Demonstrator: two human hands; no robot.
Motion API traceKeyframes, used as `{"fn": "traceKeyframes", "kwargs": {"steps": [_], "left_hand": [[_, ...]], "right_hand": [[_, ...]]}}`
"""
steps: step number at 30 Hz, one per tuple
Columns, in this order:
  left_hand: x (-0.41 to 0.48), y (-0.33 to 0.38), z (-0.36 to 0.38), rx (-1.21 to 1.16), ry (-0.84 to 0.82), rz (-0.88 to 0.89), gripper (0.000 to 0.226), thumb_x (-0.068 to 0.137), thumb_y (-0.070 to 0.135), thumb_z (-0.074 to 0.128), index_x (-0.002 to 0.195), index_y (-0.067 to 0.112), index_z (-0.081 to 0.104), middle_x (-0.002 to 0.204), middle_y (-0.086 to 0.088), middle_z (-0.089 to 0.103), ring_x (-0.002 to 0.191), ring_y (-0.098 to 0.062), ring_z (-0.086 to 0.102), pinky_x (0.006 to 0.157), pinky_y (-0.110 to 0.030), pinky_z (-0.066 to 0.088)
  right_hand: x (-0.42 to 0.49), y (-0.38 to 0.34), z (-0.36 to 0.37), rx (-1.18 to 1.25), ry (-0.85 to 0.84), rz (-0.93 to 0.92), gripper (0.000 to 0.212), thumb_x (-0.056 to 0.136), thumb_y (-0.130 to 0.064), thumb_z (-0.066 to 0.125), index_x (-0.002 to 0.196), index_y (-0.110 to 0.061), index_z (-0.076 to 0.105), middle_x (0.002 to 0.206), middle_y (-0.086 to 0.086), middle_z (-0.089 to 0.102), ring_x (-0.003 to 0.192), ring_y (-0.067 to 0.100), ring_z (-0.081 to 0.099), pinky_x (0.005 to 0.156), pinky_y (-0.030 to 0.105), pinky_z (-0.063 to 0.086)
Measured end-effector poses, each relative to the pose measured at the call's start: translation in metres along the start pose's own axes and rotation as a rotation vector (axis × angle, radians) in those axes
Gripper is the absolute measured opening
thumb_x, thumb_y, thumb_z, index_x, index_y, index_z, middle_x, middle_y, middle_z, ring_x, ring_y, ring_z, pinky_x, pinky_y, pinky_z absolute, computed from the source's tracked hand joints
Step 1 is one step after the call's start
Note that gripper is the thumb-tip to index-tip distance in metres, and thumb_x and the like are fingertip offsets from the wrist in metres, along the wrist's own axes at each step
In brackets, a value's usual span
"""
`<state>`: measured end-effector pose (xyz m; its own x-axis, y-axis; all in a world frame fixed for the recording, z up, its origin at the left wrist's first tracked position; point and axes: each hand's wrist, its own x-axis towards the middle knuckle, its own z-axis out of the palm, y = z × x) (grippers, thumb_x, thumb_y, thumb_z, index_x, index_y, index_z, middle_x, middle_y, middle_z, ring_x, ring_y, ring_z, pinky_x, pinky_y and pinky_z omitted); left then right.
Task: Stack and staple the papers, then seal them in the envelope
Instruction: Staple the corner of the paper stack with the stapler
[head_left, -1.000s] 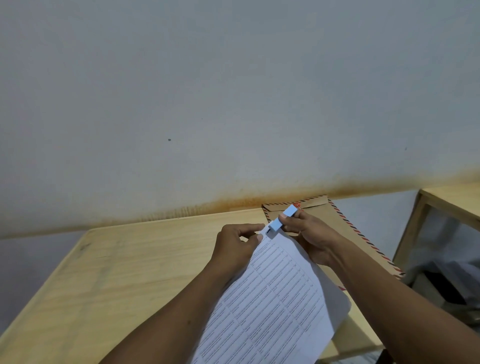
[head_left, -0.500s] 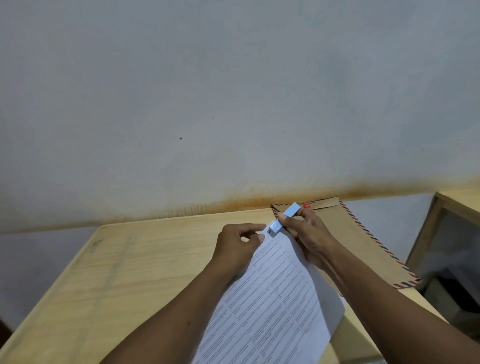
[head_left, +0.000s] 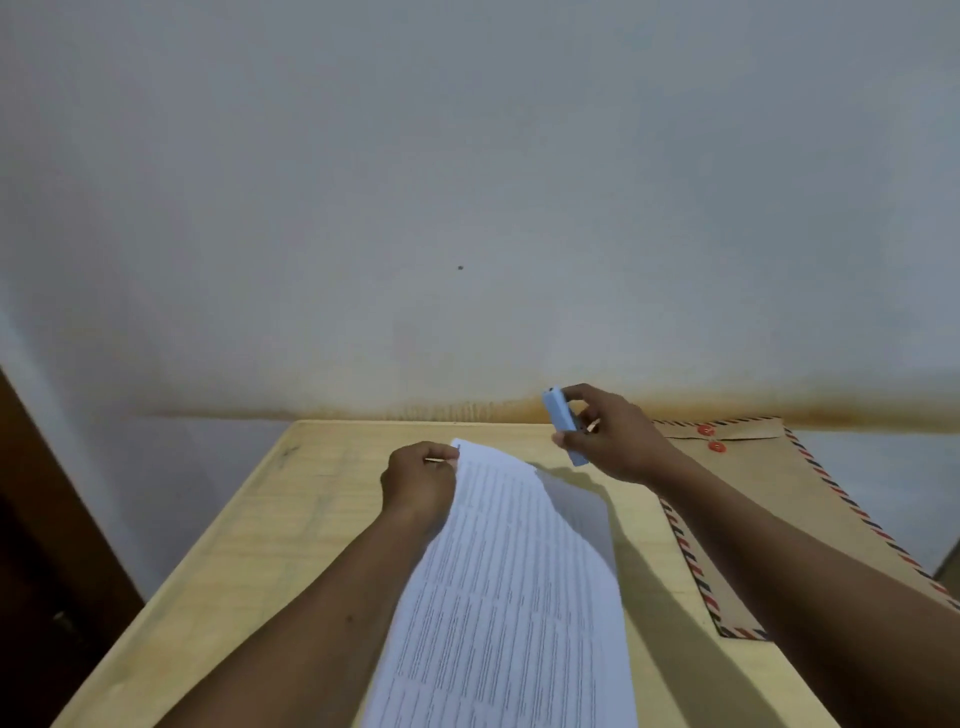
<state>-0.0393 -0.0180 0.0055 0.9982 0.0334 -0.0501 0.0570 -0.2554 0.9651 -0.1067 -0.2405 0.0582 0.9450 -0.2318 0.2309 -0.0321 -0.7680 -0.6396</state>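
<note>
Left hand (head_left: 421, 483), seen from the head camera looking down, pinches the far left corner of the papers (head_left: 514, 597) between thumb and curled fingers. These papers are white sheets covered in small printed text, too fine to read. They run from the near edge of the picture up toward the middle of the table (head_left: 260, 545), with the held corner raised and the far edge curling slightly. Along their upper right side shows a greyer strip; whether it is a lower sheet or only shadow cannot be told. Right hand (head_left: 613, 441) is lifted beyond and to the right of the papers, clear of them, and grips a small light blue stapler (head_left: 563, 431) between the thumb and the bent fingers. It stands nearly upright in the hand, tilted a little, and does not touch the papers. Behind and under the right forearm lies the envelope (head_left: 753, 493), flat on the right part of the table: brown paper with a red and dark blue striped border and two red round fasteners (head_left: 710, 438) near its far end, one on the flap and one just below. Its near end is hidden by the arm. Pale wood forms the table, which stands against a grey-white wall (head_left: 467, 182) with an orange-brown stain (head_left: 467, 410) along the line just above the tabletop and one small dark spot (head_left: 460, 268) higher up.
</note>
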Motion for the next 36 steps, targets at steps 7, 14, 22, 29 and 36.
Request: {"fn": "traceKeyframes", "kwargs": {"steps": [7, 14, 22, 29, 36], "left_hand": [[0.042, -0.033, -0.039, 0.051, -0.07, -0.139, 0.048, 0.09, 0.008, 0.072, 0.137, 0.01, 0.063, 0.134, -0.016, 0.065, 0.108, -0.036, 0.068, 0.078, -0.028, 0.05], [0.041, -0.061, -0.029, 0.353, -0.109, 0.083, 0.055, 0.093, 0.015, 0.071, 0.145, 0.016, 0.054, 0.151, -0.003, 0.053, 0.136, -0.022, 0.053, 0.098, -0.023, 0.043], [0.028, -0.08, -0.005, 0.568, 0.049, 0.348, 0.04, 0.097, 0.032, 0.065, 0.136, 0.025, 0.063, 0.134, 0.011, 0.06, 0.126, -0.015, 0.048, 0.088, -0.029, 0.05], [0.034, -0.084, -0.003, 0.566, 0.069, 0.35, 0.031, 0.094, 0.033, 0.068, 0.123, 0.024, 0.072, 0.126, 0.01, 0.059, 0.12, -0.014, 0.046, 0.091, -0.034, 0.054], [0.038, -0.076, -0.003, 0.61, -0.001, 0.287, 0.031, 0.096, 0.032, 0.062, 0.126, 0.024, 0.067, 0.129, 0.007, 0.051, 0.121, -0.017, 0.043, 0.088, -0.034, 0.052]], "right_hand": [[0.044, -0.024, 0.049, -0.264, -0.155, -0.103, 0.049, 0.086, -0.031, 0.073, 0.13, -0.026, 0.053, 0.114, 0.002, 0.061, 0.098, 0.024, 0.058, 0.084, 0.041, 0.052], [0.073, -0.006, 0.095, -0.5, -0.183, -0.161, 0.044, 0.089, -0.028, 0.063, 0.131, -0.033, 0.051, 0.122, 0.0, 0.062, 0.109, 0.027, 0.056, 0.083, 0.039, 0.049], [0.092, 0.016, 0.128, -0.599, -0.181, -0.143, 0.039, 0.09, -0.027, 0.06, 0.128, -0.037, 0.053, 0.124, -0.002, 0.059, 0.115, 0.028, 0.05, 0.083, 0.039, 0.043], [0.097, 0.02, 0.135, -0.521, -0.22, -0.087, 0.044, 0.093, -0.027, 0.057, 0.136, -0.035, 0.052, 0.134, 0.0, 0.054, 0.124, 0.029, 0.043, 0.089, 0.042, 0.04], [0.067, 0.026, 0.097, -0.454, -0.185, 0.04, 0.05, 0.092, -0.029, 0.056, 0.141, -0.031, 0.046, 0.141, 0.003, 0.046, 0.134, 0.029, 0.038, 0.102, 0.049, 0.035]]}}
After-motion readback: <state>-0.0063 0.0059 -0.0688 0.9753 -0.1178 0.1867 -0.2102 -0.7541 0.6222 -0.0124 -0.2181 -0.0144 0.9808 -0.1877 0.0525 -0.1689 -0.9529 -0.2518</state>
